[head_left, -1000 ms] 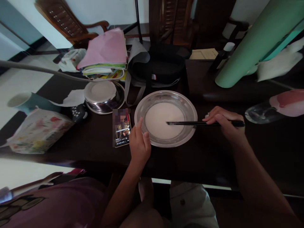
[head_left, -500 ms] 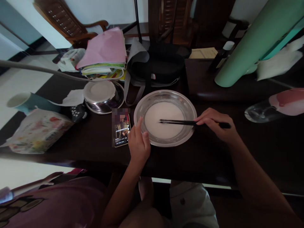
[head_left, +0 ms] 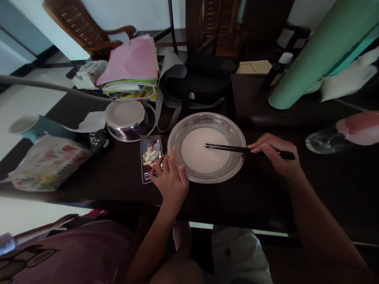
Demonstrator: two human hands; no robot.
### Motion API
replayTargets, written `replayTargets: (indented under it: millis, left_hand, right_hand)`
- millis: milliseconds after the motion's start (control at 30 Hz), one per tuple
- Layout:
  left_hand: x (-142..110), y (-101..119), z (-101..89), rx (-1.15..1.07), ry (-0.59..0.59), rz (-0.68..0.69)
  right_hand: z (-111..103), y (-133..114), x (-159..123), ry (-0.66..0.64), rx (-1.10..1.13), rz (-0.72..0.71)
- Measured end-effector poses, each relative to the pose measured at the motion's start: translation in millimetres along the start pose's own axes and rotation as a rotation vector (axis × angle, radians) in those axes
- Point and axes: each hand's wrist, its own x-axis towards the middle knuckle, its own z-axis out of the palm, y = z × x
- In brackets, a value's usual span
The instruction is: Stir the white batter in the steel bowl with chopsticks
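Observation:
A shiny metal bowl with milky white liquid stands on the dark table. My left hand holds the bowl's near left rim between thumb and forefinger, while its outer fingers spread over the edge of a phone. The phone lies face up with a lit picture, partly covered by those fingers. On the right, my right hand is closed around a pair of black chopsticks. Their tips are over the middle of the liquid; whether they dip in, I cannot tell.
An upturned metal bowl, a tissue pack and a blue cup are to the left. Behind are pink-topped papers and a black bag. A green cylinder and plastic bottle stand right. Another person's pink shirt shows lower left.
The chopsticks and my right hand have shifted to the right, the tips slightly up in view. My left hand's outer fingers have spread left over the phone, whose picture has changed.

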Motion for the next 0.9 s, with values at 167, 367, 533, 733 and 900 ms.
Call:
replayTargets:
  millis: [167, 367, 533, 733, 900]
  left_hand:
    - [4.2, -8.0, 1.6, -0.125, -0.065, 0.064]
    - [6.5, -15.8, 3.3, -0.203, -0.086, 0.139]
    - [4.7, -15.3, 5.2, -0.27, -0.067, 0.157]
    - [4.1, -14.3, 5.8, -0.285, -0.064, 0.149]
    - [3.7, -14.4, 5.2, -0.268, -0.079, 0.123]
  right_hand:
    - [2.6, 0.7, -1.2, -0.007, 0.005, -0.015]
    - [-0.5, 0.0, -1.1, 0.013, -0.005, 0.017]
    - [-1.6, 0.9, -2.0, 0.039, 0.115, 0.036]
    - [0.2, -2.0, -0.8, -0.036, 0.044, 0.034]
    - [0.0, -1.5, -0.3, -0.031, 0.112, 0.019]
